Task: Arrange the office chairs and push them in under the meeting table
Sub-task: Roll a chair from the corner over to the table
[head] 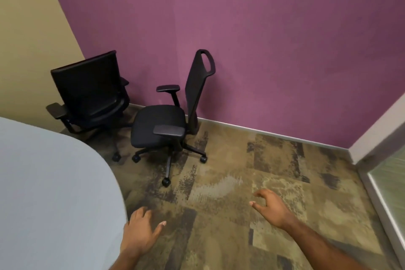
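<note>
Looking at it, the nearer office chair [160, 125] sits ahead and a bit left of both empty, loosely spread grips, backrest to the purple wall [263, 39], seat facing the counter [54, 182], with the left hand [142, 232] slightly closer than the right hand [270, 207].

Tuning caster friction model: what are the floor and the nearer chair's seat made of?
Mottled brown-and-tan floor: looks like low-pile carpet tile, matte, with blocky patches and seams. Black padded seat of the nearer office chair: likely woven fabric over foam, matte with soft rounded edges.

meeting table [54, 193] cut off left, left chair [92, 92] base partly hidden
</note>
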Demonstrator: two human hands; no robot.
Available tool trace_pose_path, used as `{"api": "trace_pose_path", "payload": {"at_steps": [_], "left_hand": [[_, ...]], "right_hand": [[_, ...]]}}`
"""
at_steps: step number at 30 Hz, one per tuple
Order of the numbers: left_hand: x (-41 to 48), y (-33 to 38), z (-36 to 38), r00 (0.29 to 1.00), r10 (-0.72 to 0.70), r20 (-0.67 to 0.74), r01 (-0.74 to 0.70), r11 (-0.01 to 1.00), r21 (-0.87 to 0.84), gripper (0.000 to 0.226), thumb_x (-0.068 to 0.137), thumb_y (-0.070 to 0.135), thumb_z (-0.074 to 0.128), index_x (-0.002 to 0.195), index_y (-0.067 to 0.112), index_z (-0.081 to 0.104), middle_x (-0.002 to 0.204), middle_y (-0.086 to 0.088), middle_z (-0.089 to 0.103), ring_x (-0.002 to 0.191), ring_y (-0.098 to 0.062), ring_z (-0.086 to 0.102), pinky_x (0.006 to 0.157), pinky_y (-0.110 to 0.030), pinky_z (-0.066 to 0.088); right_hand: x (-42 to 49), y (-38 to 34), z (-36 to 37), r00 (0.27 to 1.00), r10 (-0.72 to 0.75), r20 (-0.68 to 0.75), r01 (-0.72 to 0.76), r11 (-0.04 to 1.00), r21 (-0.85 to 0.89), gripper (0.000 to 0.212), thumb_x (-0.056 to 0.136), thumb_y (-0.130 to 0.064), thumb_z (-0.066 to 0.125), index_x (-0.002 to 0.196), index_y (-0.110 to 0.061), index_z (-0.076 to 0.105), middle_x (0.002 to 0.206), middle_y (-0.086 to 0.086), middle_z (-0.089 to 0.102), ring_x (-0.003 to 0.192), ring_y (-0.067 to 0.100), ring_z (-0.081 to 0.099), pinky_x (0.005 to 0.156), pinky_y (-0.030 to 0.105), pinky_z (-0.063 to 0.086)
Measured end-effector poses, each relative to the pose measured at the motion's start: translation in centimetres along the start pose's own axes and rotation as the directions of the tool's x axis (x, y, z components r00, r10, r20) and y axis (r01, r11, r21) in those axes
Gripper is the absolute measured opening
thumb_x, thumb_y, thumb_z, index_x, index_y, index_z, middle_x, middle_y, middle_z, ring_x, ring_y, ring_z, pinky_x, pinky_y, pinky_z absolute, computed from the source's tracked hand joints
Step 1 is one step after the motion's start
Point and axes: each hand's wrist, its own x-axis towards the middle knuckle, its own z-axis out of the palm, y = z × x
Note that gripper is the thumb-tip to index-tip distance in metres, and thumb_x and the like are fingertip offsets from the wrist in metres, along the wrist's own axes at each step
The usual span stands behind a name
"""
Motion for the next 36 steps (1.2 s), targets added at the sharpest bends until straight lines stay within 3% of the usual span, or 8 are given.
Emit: {"api": "trace_pose_path", "payload": {"at_steps": [8, 16, 22, 29, 36], "left_hand": [[8.0, 0.8, -0.6, 0.981, -0.193, 0.003, 0.192, 0.978, -0.077, 0.071, 0.086, 0.08, 0.039, 0.141, 0.036, 0.047, 0.152, 0.011, 0.039, 0.143, -0.013, 0.033, 0.113, -0.038, 0.037], [16.1, 4.3, -4.2, 0.93, -0.368, -0.013, 0.364, 0.924, -0.12, 0.077, 0.085, 0.082, 0.036, 0.144, 0.033, 0.044, 0.155, 0.004, 0.037, 0.145, -0.017, 0.031, 0.114, -0.041, 0.037], [21.2, 6.9, -6.5, 0.897, -0.441, -0.045, 0.428, 0.887, -0.173, 0.071, 0.09, 0.077, 0.038, 0.139, 0.028, 0.048, 0.154, 0.0, 0.04, 0.143, -0.02, 0.034, 0.111, -0.04, 0.036], [30.7, 6.7, -9.9, 0.906, -0.417, -0.077, 0.394, 0.894, -0.212, 0.069, 0.092, 0.073, 0.04, 0.141, 0.026, 0.048, 0.146, 0.005, 0.046, 0.137, -0.016, 0.039, 0.109, -0.036, 0.039], [43.4, 7.6, -14.1, 0.937, -0.339, -0.082, 0.306, 0.912, -0.275, 0.064, 0.093, 0.07, 0.044, 0.139, 0.026, 0.051, 0.139, 0.003, 0.051, 0.13, -0.019, 0.046, 0.104, -0.037, 0.042]], "right_hand": [[15.3, -0.1, -2.1, 0.99, -0.07, 0.126, 0.069, 0.998, 0.012, 0.047, 0.092, -0.044, 0.065, 0.132, -0.019, 0.06, 0.129, -0.004, 0.06, 0.12, 0.011, 0.057, 0.096, 0.021, 0.042], [29.9, -2.2, -7.8, 0.973, -0.164, 0.161, 0.16, 0.986, 0.038, 0.042, 0.09, -0.04, 0.07, 0.124, -0.016, 0.064, 0.116, -0.004, 0.061, 0.114, 0.013, 0.06, 0.095, 0.023, 0.045], [39.2, -5.0, -11.5, 0.961, -0.24, 0.14, 0.227, 0.968, 0.106, 0.042, 0.09, -0.036, 0.072, 0.125, -0.014, 0.064, 0.117, -0.005, 0.063, 0.109, 0.008, 0.059, 0.093, 0.02, 0.041], [50.4, -10.8, -13.3, 0.971, -0.227, 0.079, 0.201, 0.947, 0.251, 0.031, 0.089, -0.03, 0.075, 0.116, -0.015, 0.067, 0.109, -0.003, 0.067, 0.103, 0.015, 0.064, 0.089, 0.026, 0.047], [58.5, -15.9, -17.3, 0.995, -0.084, -0.063, 0.102, 0.907, 0.408, 0.025, 0.093, -0.033, 0.07, 0.107, -0.012, 0.07, 0.099, 0.0, 0.07, 0.093, 0.017, 0.064, 0.081, 0.026, 0.043]]}}
